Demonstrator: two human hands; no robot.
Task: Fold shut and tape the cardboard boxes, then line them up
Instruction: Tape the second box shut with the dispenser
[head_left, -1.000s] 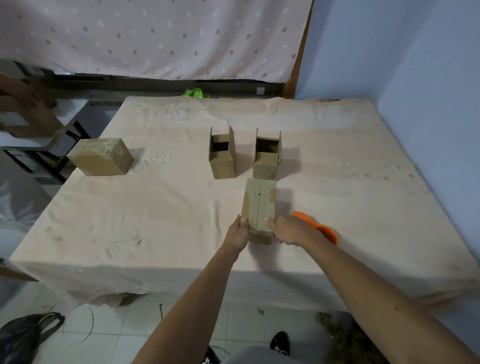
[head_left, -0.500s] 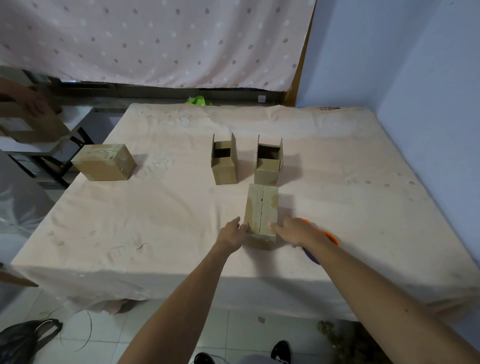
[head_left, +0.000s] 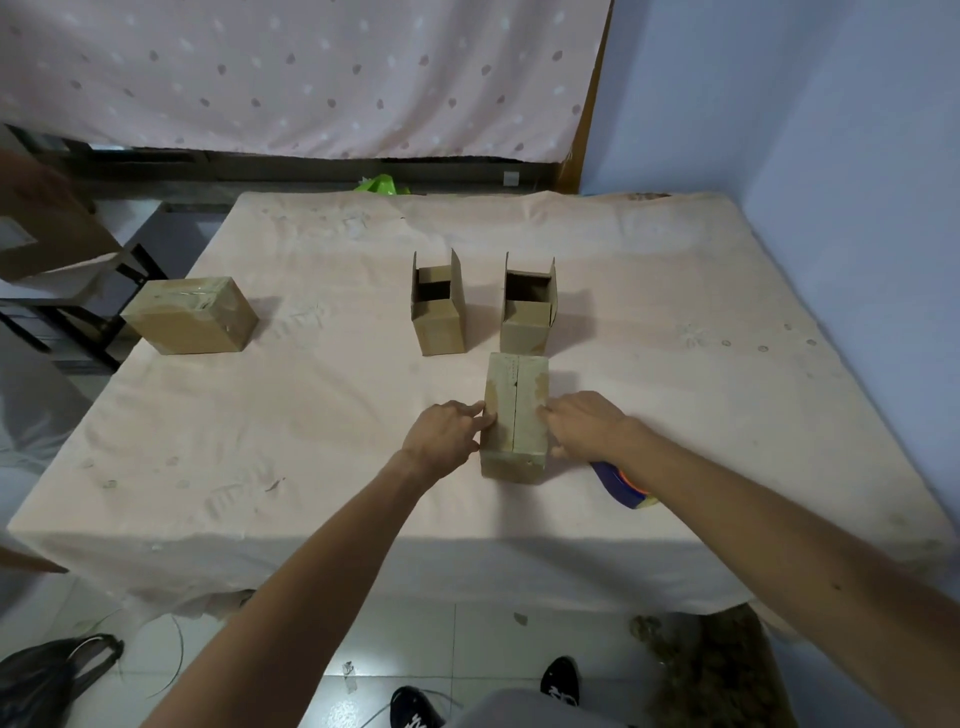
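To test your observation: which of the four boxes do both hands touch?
The closed box nearest the person: left hand and right hand touch its sides. The two open boxes behind and the taped box far left stand untouched.

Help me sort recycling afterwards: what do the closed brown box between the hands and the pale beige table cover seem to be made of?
The closed brown box looks like cardboard: matte brown faces, a seam between top flaps; the paler film on top suggests tape. The pale beige table cover seems cloth: matte, creased, draping over the edge.
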